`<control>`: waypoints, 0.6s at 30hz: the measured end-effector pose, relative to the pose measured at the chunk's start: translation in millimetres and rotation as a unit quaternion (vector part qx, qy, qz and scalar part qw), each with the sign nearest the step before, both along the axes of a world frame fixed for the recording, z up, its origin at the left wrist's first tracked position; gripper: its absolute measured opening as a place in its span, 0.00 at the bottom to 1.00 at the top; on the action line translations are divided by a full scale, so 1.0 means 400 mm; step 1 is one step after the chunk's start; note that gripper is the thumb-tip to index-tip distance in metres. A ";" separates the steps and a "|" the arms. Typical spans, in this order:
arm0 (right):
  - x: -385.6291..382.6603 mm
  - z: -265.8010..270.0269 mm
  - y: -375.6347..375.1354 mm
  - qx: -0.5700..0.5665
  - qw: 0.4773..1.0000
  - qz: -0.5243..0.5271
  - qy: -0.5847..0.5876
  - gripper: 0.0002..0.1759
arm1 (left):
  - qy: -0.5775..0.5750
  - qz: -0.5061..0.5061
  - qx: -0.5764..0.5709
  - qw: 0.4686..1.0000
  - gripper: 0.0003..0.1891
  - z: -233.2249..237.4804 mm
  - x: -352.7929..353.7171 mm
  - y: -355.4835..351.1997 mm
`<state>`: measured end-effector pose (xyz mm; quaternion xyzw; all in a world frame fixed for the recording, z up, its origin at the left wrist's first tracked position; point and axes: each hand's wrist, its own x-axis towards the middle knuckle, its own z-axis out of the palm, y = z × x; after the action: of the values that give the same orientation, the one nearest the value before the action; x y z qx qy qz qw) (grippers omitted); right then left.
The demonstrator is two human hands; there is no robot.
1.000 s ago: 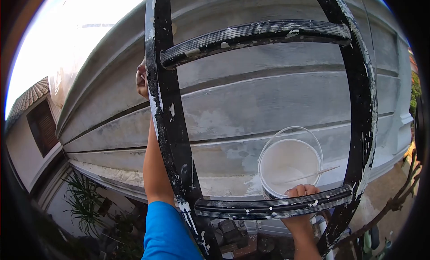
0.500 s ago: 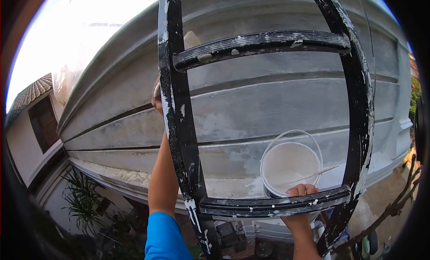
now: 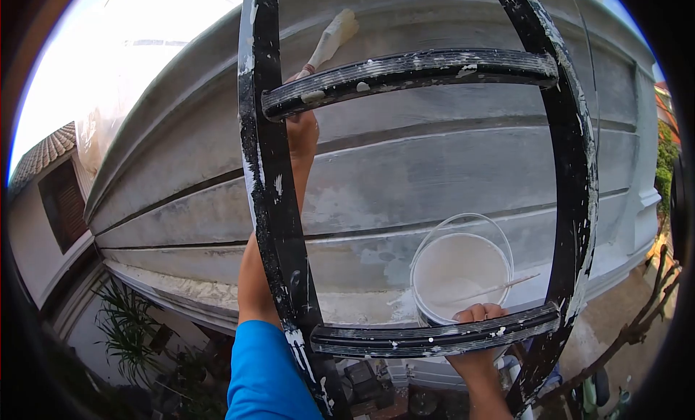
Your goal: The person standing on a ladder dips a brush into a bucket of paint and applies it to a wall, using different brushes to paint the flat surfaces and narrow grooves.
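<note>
My left hand [image 3: 302, 128] reaches behind the ladder's left rail and upper rung, closed around the handle of a paintbrush [image 3: 334, 38]. The brush's pale bristles point up and right near the grey wall [image 3: 434, 159]. The rung and rail hide part of the hand. My right hand [image 3: 479, 314] is behind the lower rung with fingers curled at the near rim of a white bucket [image 3: 414, 281]. Pale paint fills the bucket's lower part, and a thin stick [image 3: 499, 285] lies across it. The lower rung covers the right palm.
A black, paint-spattered ladder [image 3: 572, 167] stands between me and the wall. Far below are plants [image 3: 127, 322] and assorted items on the ground. A bare branch [image 3: 637, 333] rises at the lower right; a building with a shuttered window [image 3: 64, 203] is left.
My left hand has moved up and right behind the ladder rail, and more of the paintbrush shows above the upper rung. My right hand stays at the bucket. The view has shifted slightly.
</note>
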<state>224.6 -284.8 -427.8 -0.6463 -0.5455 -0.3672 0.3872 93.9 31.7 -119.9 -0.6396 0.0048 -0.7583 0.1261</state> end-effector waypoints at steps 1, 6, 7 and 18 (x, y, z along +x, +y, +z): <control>-0.001 0.001 0.000 0.001 1.000 0.004 0.004 0.16 | -0.015 0.015 -0.016 1.000 0.13 -0.015 -0.054 0.039; 0.002 -0.008 0.003 0.003 1.000 0.011 0.012 0.15 | -0.127 -0.072 -0.145 0.979 0.16 -0.089 -0.291 0.208; 0.000 0.000 0.001 0.008 1.000 -0.002 -0.004 0.15 | -0.154 -0.113 -0.166 0.967 0.17 -0.097 -0.329 0.228; 0.001 0.006 0.004 0.028 1.000 -0.003 0.000 0.12 | 0.047 -0.274 -0.224 0.934 0.26 -0.393 -0.204 -0.078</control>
<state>225.1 -283.0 -425.5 -0.6365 -0.5331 -0.3834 0.4046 12.2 0.7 -276.9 -0.6598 0.0158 -0.7141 -0.2335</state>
